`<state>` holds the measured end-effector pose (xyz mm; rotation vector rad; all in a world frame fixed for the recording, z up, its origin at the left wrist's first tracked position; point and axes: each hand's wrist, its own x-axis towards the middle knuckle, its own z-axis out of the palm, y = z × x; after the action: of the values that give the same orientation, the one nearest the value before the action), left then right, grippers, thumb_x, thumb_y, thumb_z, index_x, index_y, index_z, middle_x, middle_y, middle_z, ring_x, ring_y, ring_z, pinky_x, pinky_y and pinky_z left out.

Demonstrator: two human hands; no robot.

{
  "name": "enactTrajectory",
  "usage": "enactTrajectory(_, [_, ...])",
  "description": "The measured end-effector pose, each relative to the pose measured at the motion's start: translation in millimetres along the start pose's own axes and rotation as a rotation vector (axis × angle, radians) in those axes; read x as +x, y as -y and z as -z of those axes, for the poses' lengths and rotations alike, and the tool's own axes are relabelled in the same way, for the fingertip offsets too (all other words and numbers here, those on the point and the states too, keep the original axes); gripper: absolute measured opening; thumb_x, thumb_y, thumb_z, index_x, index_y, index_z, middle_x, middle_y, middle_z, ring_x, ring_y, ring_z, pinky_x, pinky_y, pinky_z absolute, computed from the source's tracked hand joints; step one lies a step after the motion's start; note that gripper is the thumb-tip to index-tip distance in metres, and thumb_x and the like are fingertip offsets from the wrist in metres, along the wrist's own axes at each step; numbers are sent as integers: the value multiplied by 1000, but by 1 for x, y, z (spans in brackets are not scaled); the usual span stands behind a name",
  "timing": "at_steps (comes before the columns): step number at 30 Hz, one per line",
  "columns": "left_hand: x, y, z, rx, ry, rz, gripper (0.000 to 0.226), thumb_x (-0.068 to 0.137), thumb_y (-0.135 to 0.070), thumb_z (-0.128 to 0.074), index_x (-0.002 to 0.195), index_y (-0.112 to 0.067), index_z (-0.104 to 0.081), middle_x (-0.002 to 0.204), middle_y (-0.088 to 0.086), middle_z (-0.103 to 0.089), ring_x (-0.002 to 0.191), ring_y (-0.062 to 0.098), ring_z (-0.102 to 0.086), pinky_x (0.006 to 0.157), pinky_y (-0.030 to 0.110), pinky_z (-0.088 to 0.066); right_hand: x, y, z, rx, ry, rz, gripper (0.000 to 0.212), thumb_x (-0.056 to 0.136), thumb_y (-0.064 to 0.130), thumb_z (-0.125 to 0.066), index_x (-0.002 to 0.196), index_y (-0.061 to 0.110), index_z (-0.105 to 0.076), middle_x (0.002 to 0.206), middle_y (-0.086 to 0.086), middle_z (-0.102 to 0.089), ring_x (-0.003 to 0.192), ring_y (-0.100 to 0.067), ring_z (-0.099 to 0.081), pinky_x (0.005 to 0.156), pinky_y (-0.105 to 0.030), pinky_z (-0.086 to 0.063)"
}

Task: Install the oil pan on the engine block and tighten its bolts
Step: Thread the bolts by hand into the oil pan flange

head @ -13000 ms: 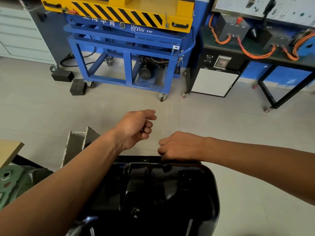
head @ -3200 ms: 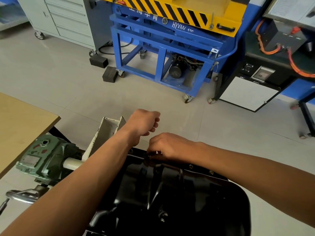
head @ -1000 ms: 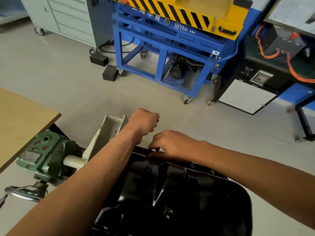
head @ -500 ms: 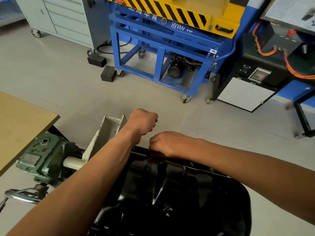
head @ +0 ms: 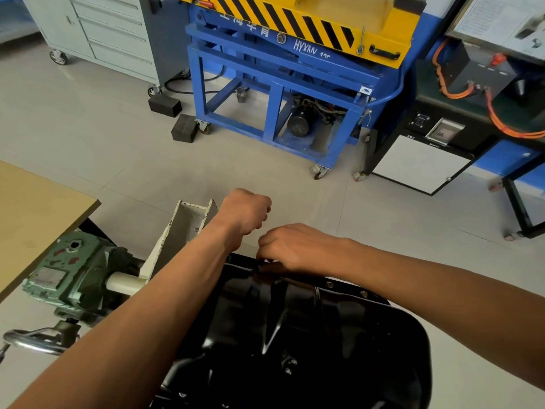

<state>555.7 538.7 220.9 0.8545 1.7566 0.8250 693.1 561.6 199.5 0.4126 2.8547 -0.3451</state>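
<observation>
A glossy black pressed-steel oil pan (head: 295,335) fills the lower centre of the view, sump side up, just right of a green cast-metal gearbox (head: 73,276) and a white steel bracket (head: 182,231). The right hand (head: 295,249) rests on the pan's far rim near its left corner, fingers bent down and bunched narrowly against the flange. Whether they pinch anything cannot be told. The left hand (head: 244,212) hovers just beyond that corner, curled into a tight fist whose contents are hidden. Small bolt holes (head: 330,284) dot the far flange. Beyond, on the grey tiled floor (head: 118,143), stands a blue steel-framed machine (head: 280,84) with a yellow, black-striped top.
</observation>
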Motion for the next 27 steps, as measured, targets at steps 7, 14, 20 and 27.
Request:
enactTrajectory(7, [0, 1, 0, 0, 3, 8, 18, 92, -13, -55, 75, -11, -61, 70, 3, -58, 57, 17, -48, 46, 20, -34, -2, -3, -7, 22, -49, -1, 30, 100, 36, -54, 99, 13, -72, 94, -2, -61, 92, -22, -57, 58, -28, -31])
enactTrajectory(14, [-1, 2, 0, 3, 5, 8, 16, 91, -12, -54, 77, -10, -61, 72, 5, -57, 59, 19, -47, 50, 24, -32, -9, -6, -6, 121, -44, 17, 24, 99, 32, -56, 106, 17, -73, 99, 1, -62, 92, -17, -57, 59, -28, -35])
enactTrajectory(20, [0, 4, 1, 3, 4, 6, 16, 91, -13, -55, 77, -10, -62, 72, 5, -58, 61, 19, -48, 50, 24, -32, -5, -3, -2, 59, -64, -3, 29, 99, 41, -55, 107, 20, -72, 95, 3, -61, 89, -16, -57, 57, -28, -34])
enactTrajectory(27, [1, 3, 1, -15, 11, 1, 18, 92, -14, -55, 75, -11, -61, 71, 4, -58, 59, 17, -49, 52, 25, -33, 0, -1, -1, -49, -20, -27, 36, 99, 43, -53, 93, 12, -71, 91, -1, -59, 89, -22, -56, 58, -30, -33])
